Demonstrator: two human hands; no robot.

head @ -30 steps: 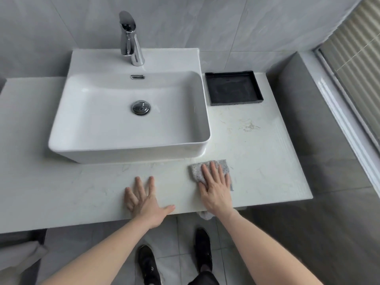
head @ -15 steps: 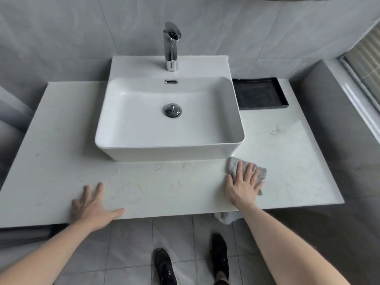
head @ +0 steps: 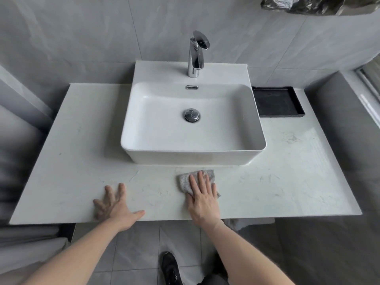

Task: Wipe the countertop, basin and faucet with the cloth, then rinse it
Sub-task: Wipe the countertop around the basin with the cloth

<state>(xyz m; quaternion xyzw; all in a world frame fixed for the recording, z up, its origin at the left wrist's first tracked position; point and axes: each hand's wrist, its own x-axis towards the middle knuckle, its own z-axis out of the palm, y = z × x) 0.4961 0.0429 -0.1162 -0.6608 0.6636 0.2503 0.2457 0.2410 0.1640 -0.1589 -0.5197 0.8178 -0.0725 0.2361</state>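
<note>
Two Hands Flat on the Worktop, One Cloth Pressed Beneath the Right

One small grey speckled cloth point(head: 186, 181) is seen lying on the white marble-patterned worktop point(head: 287, 182), just in front of the white rectangular ceramic basin point(head: 144, 124). It is covered in part by the right hand point(head: 203, 199), whose straight fingers are laid flat on it, pressing and not clutching. The left hand point(head: 114, 206) is spread open on the bare worktop near the front edge, nothing being held; it is judged to serve as a brace.

The cloth is judged to be soft, thin and light, likely to bunch or slide if pushed from one corner. A flat palm over its middle is thought the best hold for wiping; for the basin and the tall chrome faucet point(head: 195, 56) it would better be gathered in curled fingers. Whether it is damp cannot be told.

By count: one cloth, one basin, one faucet, one round chrome drain plug point(head: 191, 115), one shallow black square tray point(head: 277, 100) just beside the basin at the right rear. One dark shoe point(head: 170, 268) is seen on the tiled floor.
</note>
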